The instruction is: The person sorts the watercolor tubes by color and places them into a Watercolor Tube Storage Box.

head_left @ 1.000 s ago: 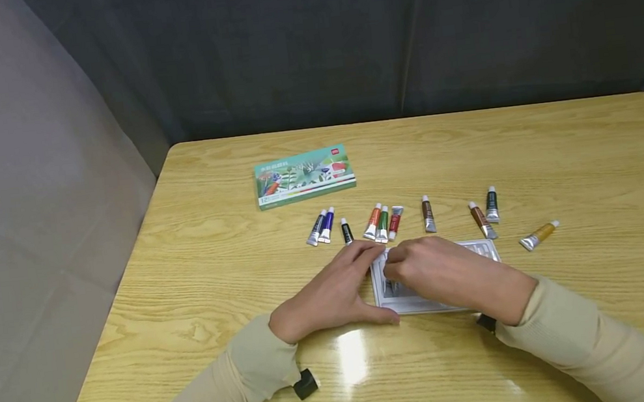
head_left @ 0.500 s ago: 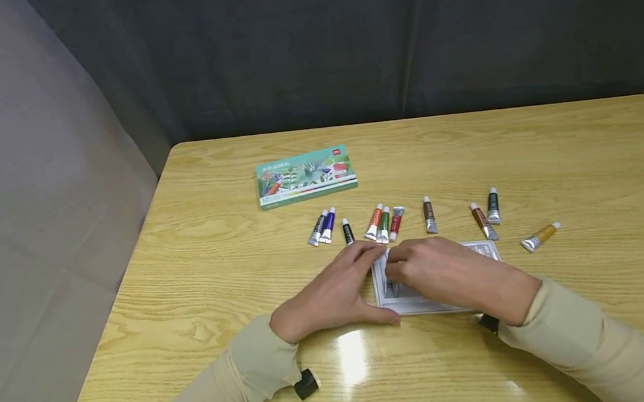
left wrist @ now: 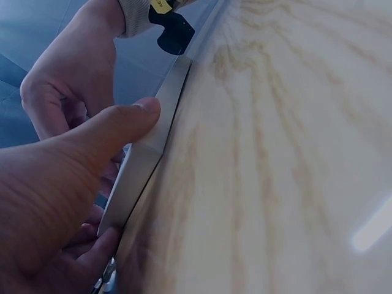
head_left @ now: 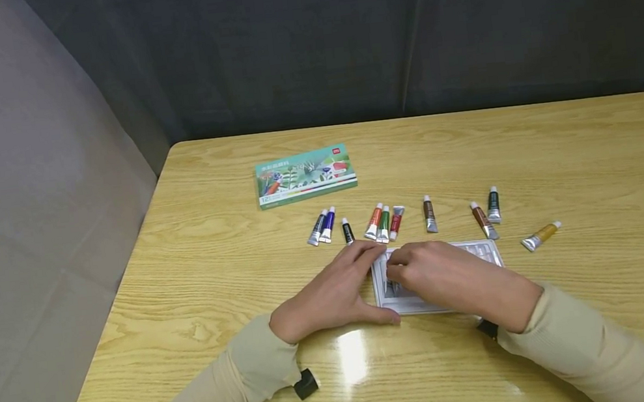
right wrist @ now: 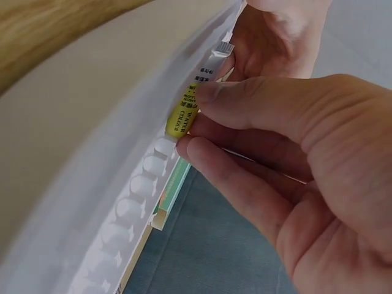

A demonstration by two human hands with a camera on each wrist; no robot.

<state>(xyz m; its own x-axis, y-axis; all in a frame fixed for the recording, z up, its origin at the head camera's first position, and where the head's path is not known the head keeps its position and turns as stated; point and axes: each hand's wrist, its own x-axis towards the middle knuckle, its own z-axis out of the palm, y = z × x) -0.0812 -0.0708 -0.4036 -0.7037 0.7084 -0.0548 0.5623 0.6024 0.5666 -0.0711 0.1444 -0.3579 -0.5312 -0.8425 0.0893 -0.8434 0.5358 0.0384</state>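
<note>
A white plastic tray (head_left: 422,311) with a row of moulded slots lies on the table, long side toward me. My left hand (head_left: 332,295) grips its left end, thumb (left wrist: 131,119) on the near edge and fingertips at the far corner. Over the tray's left part, my right hand (head_left: 441,273) pinches a yellow watercolour paint tube (right wrist: 182,119) between thumb and fingers. The right wrist view shows this tube lying along the tray, its crimped silver end toward the left hand. In the head view the right hand hides the tube and the tray's middle.
Behind the tray lie loose paint tubes: blue ones (head_left: 328,224), a black one (head_left: 347,231), orange (head_left: 373,220), green (head_left: 383,224), red (head_left: 396,222), browns (head_left: 429,214), dark green (head_left: 493,204) and ochre (head_left: 540,237). A green paint box (head_left: 306,176) lies farther back.
</note>
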